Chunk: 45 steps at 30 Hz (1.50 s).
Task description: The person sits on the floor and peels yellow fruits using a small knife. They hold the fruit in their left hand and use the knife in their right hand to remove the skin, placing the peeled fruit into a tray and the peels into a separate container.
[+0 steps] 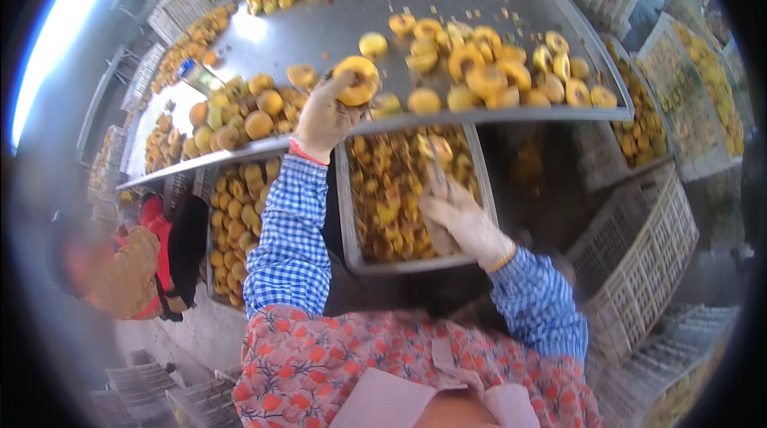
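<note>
My left hand [328,115], in a pale work glove, holds a halved yellow peach [367,76] at the table's front edge. Its cut face and the hollow in its middle are turned up. My right hand [460,218], gloved too, grips a small knife [439,173] above a metal bin [486,188]. Pieces of peach and pit waste [383,200] fill this bin. At the blade's tip shows a pale yellow fruit piece [442,148]; whether it sticks to the blade or is falling, I cannot tell. Several peach halves [482,68] lie beyond my hands.
A metal table [335,21] spreads ahead, with whole peaches [259,124] at left and a blue-capped bottle [201,76]. Left of the bin stands a crate of peaches [236,212]. An upright plastic crate [644,272] is at right. Another person [135,266] is at left.
</note>
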Each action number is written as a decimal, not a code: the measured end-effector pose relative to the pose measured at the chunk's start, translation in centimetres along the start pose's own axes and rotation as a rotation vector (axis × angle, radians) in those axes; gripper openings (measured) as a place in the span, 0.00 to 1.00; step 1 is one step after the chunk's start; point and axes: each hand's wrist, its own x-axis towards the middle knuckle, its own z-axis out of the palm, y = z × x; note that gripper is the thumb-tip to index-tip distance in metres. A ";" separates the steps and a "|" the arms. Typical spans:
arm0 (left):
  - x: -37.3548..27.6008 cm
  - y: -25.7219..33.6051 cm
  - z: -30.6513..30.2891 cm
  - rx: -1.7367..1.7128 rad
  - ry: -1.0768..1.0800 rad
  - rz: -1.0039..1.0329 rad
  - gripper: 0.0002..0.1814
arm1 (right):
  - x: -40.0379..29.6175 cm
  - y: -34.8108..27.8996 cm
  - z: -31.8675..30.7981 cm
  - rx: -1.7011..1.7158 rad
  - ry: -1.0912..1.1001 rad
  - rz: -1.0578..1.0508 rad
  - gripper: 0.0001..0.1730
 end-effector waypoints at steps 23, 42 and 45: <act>-8.4 -8.9 5.9 1.432 0.369 0.656 0.25 | 1.8 3.8 2.1 -0.568 0.322 -0.183 0.18; -7.5 -9.2 6.7 0.688 0.583 0.204 0.29 | 2.5 6.9 3.3 -1.395 0.329 -0.548 0.11; -8.0 -8.4 9.7 0.776 0.691 0.198 0.25 | 2.5 7.2 3.6 -1.220 0.381 -0.541 0.17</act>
